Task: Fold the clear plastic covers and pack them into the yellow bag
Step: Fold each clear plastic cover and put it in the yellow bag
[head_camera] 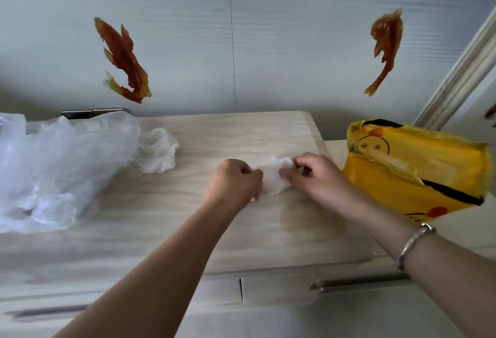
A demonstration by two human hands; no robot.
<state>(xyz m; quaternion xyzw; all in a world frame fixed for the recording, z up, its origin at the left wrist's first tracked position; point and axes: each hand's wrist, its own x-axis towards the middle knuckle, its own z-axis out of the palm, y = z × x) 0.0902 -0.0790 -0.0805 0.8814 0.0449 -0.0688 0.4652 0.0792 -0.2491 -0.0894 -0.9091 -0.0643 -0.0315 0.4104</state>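
A small folded cover (272, 179) lies on the pale wooden surface (241, 133), held between both hands. The left hand (234, 180) has its fingers curled onto the cover's left edge; the right hand (312, 176) pinches its right edge between thumb and fingers. Each grip hides the end it holds, and the film is so thin that its folds are hard to make out. Both forearms reach in from below, knuckles up, a bracelet (413, 245) on the right wrist. The yellow bag (418, 168) lies near, right of the hands, its mouth toward them. A heap of covers (61, 168) sits well apart at left, cut by the frame edge.
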